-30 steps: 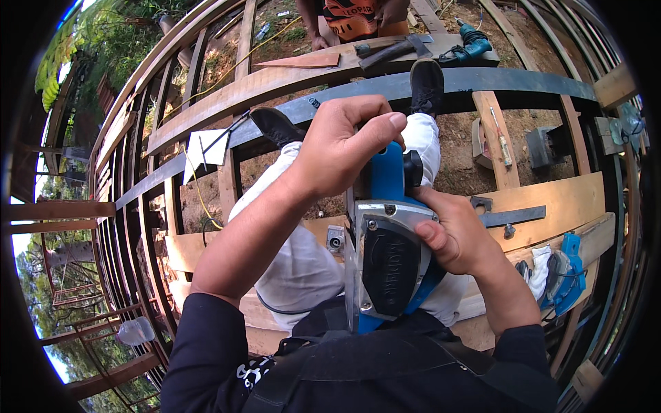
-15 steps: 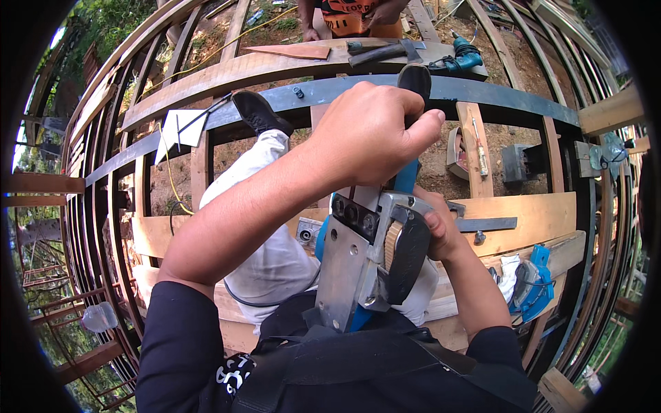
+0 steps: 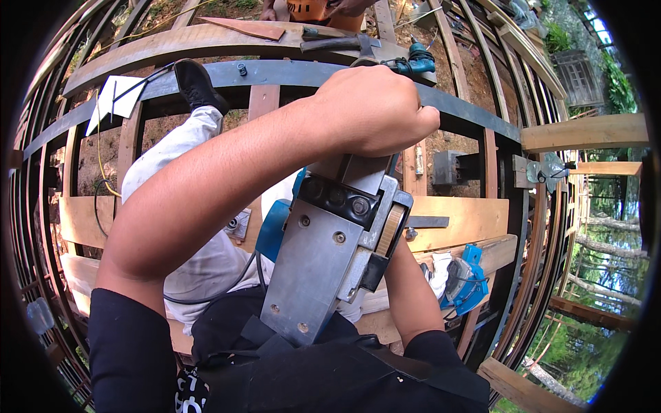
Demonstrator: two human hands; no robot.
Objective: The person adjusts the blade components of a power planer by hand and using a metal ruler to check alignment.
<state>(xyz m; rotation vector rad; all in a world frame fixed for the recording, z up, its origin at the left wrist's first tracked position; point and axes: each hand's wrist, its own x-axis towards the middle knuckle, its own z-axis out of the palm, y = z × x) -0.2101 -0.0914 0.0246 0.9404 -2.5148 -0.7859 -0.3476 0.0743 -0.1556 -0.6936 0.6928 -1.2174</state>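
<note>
An electric planer (image 3: 313, 272) with a blue body stands tilted in my lap, its flat metal sole turned up toward me. A black block with bolts crosses the sole, and a ribbed tan belt edge shows at its right side. My left hand (image 3: 375, 110) is closed in a fist over the planer's far end, thumb along the side; what its fingers hold is hidden. Behind the planer's right side runs my right forearm (image 3: 413, 292), and the hand there is out of sight. A dark cord (image 3: 227, 292) loops beside the planer over my white trousers.
Another blue power tool (image 3: 465, 286) lies on the planks at right. Across the steel beam (image 3: 275, 72), a hatchet (image 3: 337, 45) and a teal drill (image 3: 416, 62) rest on a timber. A person in orange (image 3: 323, 14) is beyond. Open gaps separate the beams.
My view has swung to the right. The planer has turned so its sole faces me more squarely, hiding the black side cover and my right hand, which gripped its side earlier.
</note>
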